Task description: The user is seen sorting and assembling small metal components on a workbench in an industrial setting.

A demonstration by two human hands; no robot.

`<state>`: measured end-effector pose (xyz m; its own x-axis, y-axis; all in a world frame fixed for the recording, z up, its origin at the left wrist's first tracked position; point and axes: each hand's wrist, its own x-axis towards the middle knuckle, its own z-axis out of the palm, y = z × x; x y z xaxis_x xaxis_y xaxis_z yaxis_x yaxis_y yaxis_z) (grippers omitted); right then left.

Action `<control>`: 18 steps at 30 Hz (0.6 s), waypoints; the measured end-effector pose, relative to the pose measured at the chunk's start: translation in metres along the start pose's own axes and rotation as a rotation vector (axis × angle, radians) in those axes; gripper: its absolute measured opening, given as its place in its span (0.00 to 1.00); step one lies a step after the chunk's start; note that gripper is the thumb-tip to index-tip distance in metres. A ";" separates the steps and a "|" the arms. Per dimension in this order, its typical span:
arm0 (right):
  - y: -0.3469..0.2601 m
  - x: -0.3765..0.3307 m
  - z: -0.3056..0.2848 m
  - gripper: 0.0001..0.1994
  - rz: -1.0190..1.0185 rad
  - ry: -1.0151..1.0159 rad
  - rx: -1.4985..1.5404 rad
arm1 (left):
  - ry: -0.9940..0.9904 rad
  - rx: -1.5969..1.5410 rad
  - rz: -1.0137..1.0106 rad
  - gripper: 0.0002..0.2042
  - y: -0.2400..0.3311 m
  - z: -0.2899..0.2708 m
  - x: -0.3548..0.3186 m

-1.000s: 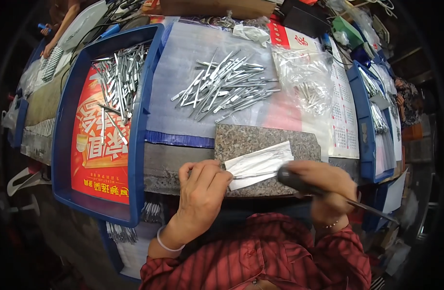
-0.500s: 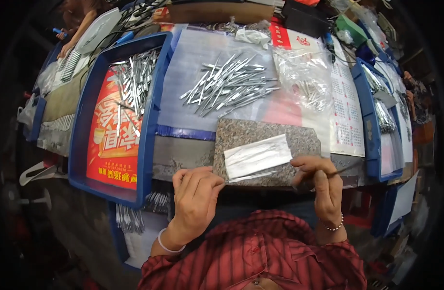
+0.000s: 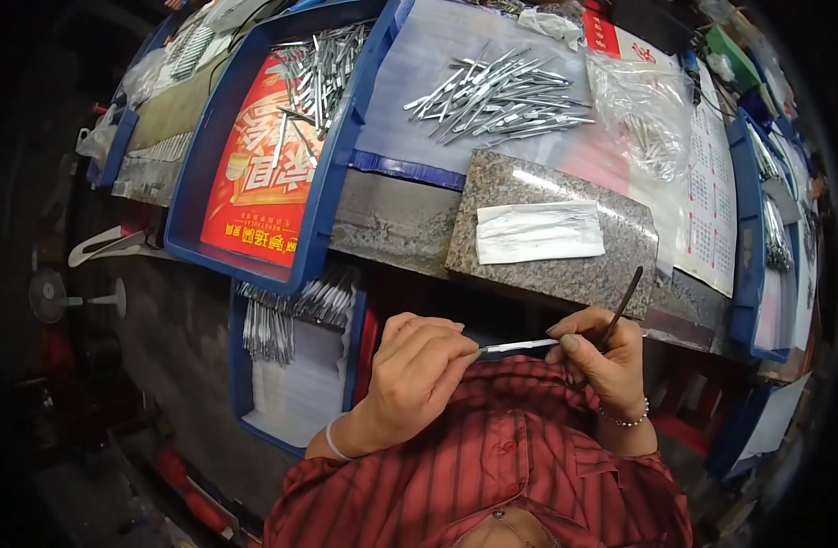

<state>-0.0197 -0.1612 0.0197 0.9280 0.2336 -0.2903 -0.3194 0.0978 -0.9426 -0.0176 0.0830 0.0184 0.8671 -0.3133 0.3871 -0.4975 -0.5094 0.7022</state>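
A slim silvery metal rod [image 3: 518,346] is held level in front of my shirt, off the near edge of the granite slab [image 3: 492,187]. My left hand [image 3: 419,374] pinches its left end, fingers closed. The fingers of my right hand [image 3: 611,361] grip the other end, and a thin dark stick-like tool [image 3: 627,297] pokes up out of that same hand. On the slab rests a folded white cloth or paper pad [image 3: 538,233] with grey smudges. Beyond the slab, many similar rods lie in a loose pile [image 3: 501,96] on a translucent sheet.
To the left, a deep blue tray [image 3: 341,178] contains more rods on red printed card. Below it sits another blue tray [image 3: 241,393] with rods in rows. A clear plastic bag [image 3: 620,100] lies right of the pile; a blue bin [image 3: 752,274] stands at the right edge.
The rod has come up off the slab's near edge and toward my body, between both hands. The dark tool now shows clearly in my right hand. The whole view has shifted.
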 end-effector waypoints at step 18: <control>0.009 0.003 0.020 0.05 -0.230 -0.032 -0.396 | -0.108 -0.129 -0.157 0.07 -0.017 -0.005 -0.026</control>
<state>-0.0235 -0.1400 0.0132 0.9577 0.2799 -0.0668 -0.0021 -0.2255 -0.9742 -0.0312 0.1037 -0.0005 0.9226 -0.3260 0.2062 -0.3440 -0.4537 0.8221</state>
